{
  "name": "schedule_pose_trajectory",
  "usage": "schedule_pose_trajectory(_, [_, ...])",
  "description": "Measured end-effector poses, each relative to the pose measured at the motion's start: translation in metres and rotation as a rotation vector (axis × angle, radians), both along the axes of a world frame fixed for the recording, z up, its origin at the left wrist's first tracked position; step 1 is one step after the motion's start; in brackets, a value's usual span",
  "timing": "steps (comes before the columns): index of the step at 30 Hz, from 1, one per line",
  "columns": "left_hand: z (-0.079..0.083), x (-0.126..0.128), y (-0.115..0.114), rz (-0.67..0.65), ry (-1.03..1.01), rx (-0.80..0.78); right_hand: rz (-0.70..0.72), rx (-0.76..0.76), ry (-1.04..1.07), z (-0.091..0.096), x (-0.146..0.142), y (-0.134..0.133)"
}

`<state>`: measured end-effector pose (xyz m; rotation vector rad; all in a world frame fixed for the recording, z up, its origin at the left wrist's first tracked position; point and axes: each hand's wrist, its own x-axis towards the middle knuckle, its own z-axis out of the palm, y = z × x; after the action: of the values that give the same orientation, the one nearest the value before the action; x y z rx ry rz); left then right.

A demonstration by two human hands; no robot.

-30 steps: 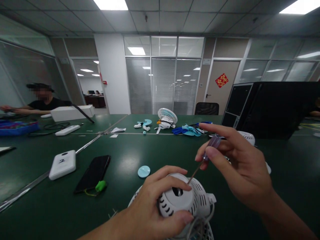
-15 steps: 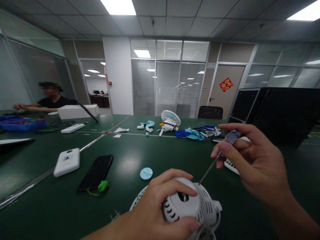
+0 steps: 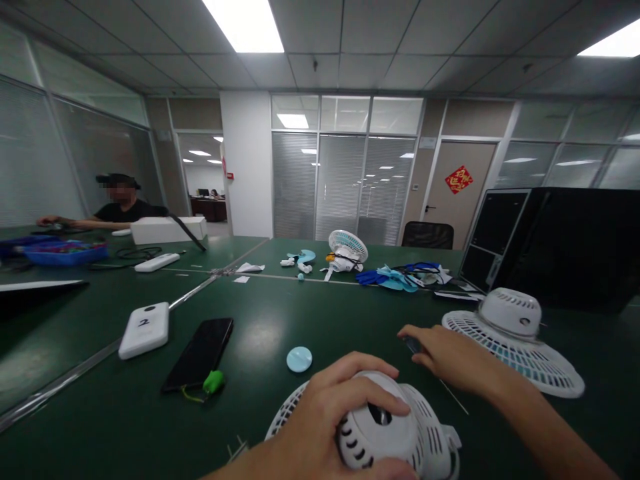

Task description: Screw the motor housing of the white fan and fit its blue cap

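Note:
My left hand (image 3: 345,407) is wrapped over the rounded motor housing of a white electric fan (image 3: 385,427) at the bottom centre. The fan's slotted grille shows beside and partly under the hand. To the right, my right hand (image 3: 440,353) is low over the table, closed on a screwdriver (image 3: 413,344). The clear handle pokes out at the fingertips, and the thin shaft sticks out under the hand, toward me. Just beyond my right hand lies a second white fan part (image 3: 515,343), a round grille with a housing on top. A light-blue disc (image 3: 299,359) lies ahead of my left hand.
A black phone (image 3: 200,353) with a green charm (image 3: 213,381) and a white power bank (image 3: 145,330) lie at left. Farther back are a small fan (image 3: 347,251), blue gloves (image 3: 395,277) and a black monitor-like box (image 3: 555,247). Another person (image 3: 120,200) sits far left.
My right hand has taken the screwdriver off the fan housing, turned it over and lowered it toward the table. The second fan part has come into fuller view. My left hand keeps its grip.

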<state>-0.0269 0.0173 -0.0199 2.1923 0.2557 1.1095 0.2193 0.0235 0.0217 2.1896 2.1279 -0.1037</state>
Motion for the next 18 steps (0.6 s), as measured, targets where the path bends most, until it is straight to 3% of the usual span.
schedule_pose_trajectory(5, [0.003,-0.002,0.000,-0.037,0.001,-0.001,0.007,-0.030,0.002,-0.008,-0.011,0.005])
schedule_pose_trajectory(13, [-0.019,0.009,0.012,-0.074,-0.129,0.049,0.038,-0.138,0.058,-0.033,-0.017,0.015])
schedule_pose_trajectory(18, [-0.012,0.007,0.008,-0.071,-0.061,-0.002,0.041,-0.146,0.133,-0.042,0.000,0.023])
